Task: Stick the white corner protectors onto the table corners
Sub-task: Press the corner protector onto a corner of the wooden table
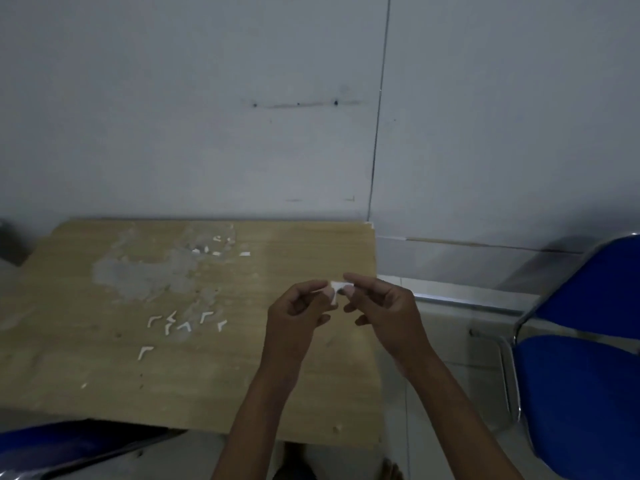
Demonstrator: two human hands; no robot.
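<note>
A light wooden table point(86, 382) stands against the wall, its top worn grey in the middle. Above its right part, my left hand point(298, 313) and my right hand point(384, 306) meet at the fingertips and pinch one white corner protector point(334, 292) between them. Several more white L-shaped protectors point(187, 322) lie loose on the table to the left of my hands, and one lies apart point(144, 352) nearer the front. Small white scraps point(216, 249) are scattered near the back edge. The table's far right corner point(370, 225) touches the wall.
A blue chair with a chrome frame point(581, 358) stands close on the right of the table. Another blue seat point(69, 445) shows at the bottom left, under the table's front edge. The pale wall point(207, 116) rises directly behind the table. Tiled floor lies to the right.
</note>
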